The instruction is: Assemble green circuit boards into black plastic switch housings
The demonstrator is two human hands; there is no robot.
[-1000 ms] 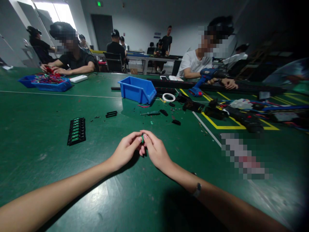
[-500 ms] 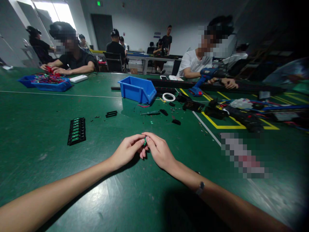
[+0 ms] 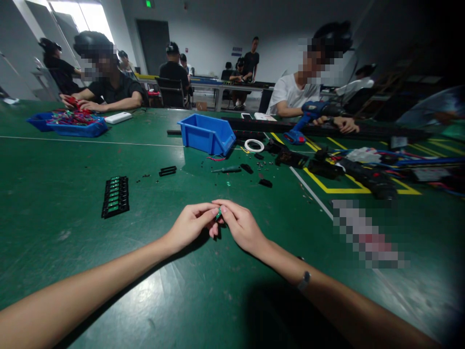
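Above the green table, my left hand (image 3: 192,224) and my right hand (image 3: 241,224) meet at the fingertips. Pinched between them is a small green circuit board (image 3: 218,213); fingers hide most of it. Both thumbs press on the board from the near side. To the left lies a black frame (image 3: 115,197) holding several green boards in a row. Two slim black frames (image 3: 167,171) rest beyond my left hand. A screwdriver (image 3: 226,169) with a dark green handle lies beyond the hands, with a tiny green piece (image 3: 228,183) nearer to them.
A blue bin (image 3: 207,135) stands at the table's middle, beside a white tape roll (image 3: 254,146). Black parts (image 3: 290,157), small screws and a blue power drill (image 3: 303,121) lie to the right. Co-workers sit across the table, one by a blue tray (image 3: 78,128) of wires.
The green board has tilted slightly between my fingertips. Both hands stay in nearly the same place, and the things on the table have not moved.
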